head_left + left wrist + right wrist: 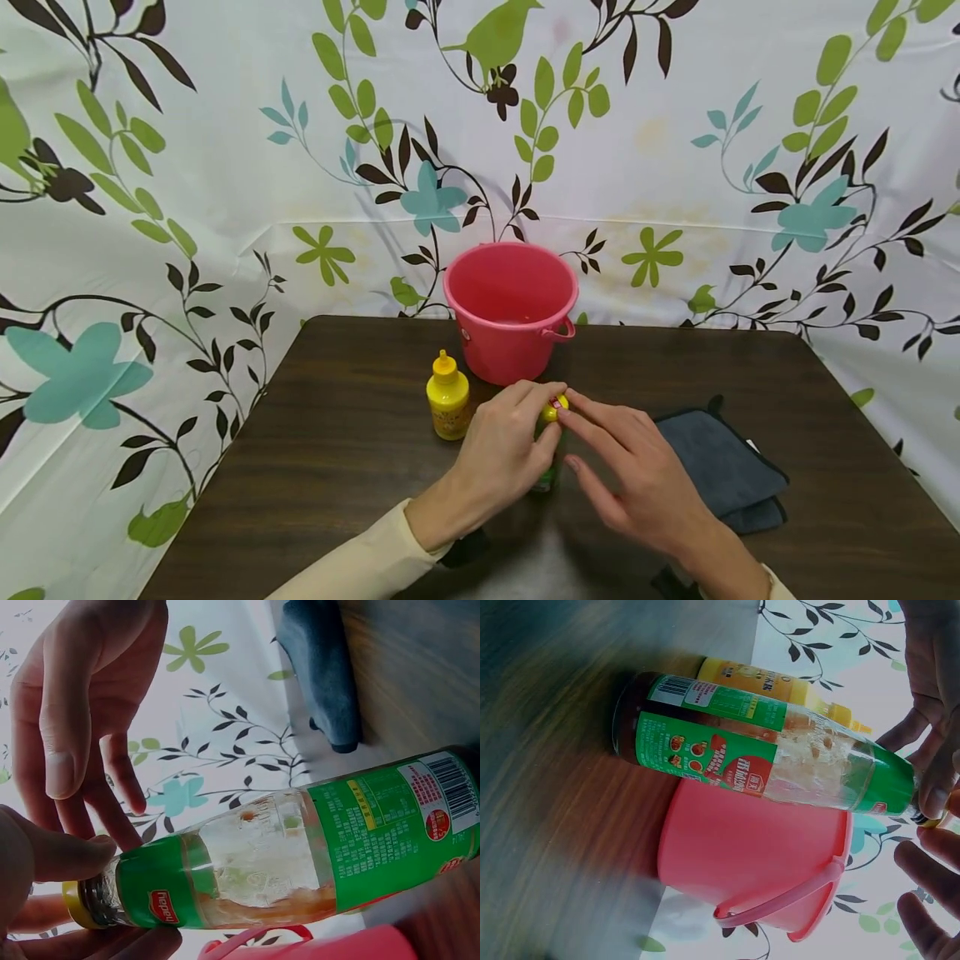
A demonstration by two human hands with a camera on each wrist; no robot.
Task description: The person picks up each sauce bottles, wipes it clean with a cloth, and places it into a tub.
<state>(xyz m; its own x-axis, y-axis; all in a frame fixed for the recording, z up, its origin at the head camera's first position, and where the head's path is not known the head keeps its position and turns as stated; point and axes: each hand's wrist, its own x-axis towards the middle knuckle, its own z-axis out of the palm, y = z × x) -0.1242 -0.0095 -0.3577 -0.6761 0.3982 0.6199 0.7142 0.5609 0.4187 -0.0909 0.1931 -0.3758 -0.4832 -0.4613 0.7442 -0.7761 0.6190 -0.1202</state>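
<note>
My left hand (498, 442) grips the neck of a glass sauce bottle (262, 851) just under its yellow cap (556, 407). Green labels wrap the bottle's neck and lower body, and reddish-brown sauce smears the clear glass between them. It stands upright on the dark table, mostly behind the left hand in the head view. From the other side my right hand (637, 471) reaches over with fingers extended, index and middle fingertips right at the cap. Its thumb stays apart from the bottle. Left of the hands stands a yellow squeeze bottle (448, 400) with a pointed nozzle.
A pink bucket (510, 346) with its handle hanging down stands behind the bottles, near the table's back edge. Dark grey folded cloths (720, 462) lie to the right of my right hand. A patterned curtain (645, 167) hangs behind the wood-grain table (337, 467).
</note>
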